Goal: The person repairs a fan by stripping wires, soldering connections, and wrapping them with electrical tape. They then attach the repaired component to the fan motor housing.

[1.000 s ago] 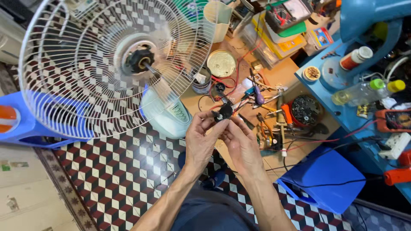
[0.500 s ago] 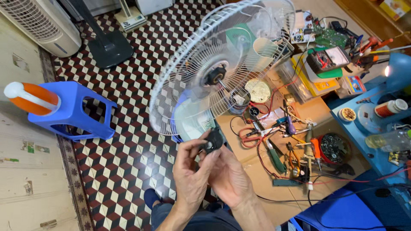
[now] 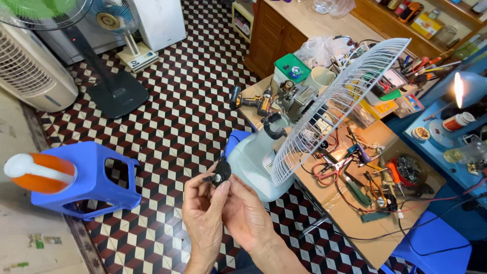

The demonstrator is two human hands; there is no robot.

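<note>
My left hand [image 3: 203, 213] and my right hand [image 3: 247, 210] are pressed together low in the view, both gripping a small black round part [image 3: 220, 174] with a pale centre. The part is held above the checkered floor at fingertip height. Just beyond it stands a desk fan with a pale blue-white base [image 3: 253, 160], and its white wire guard [image 3: 329, 106] is seen edge-on, tilted to the right.
A low wooden table [image 3: 355, 203] on the right carries pliers, wires, screwdrivers, a cordless drill [image 3: 251, 101] and a green box. A blue plastic stool [image 3: 89, 177] lies on its side at left. Other fans and a white cooler stand at back left. A lit lamp [image 3: 459, 86] shines at right.
The view has swung left and pulled back, so the fan guard now appears edge-on to the right. My hands still hold the black part, now over the floor.
</note>
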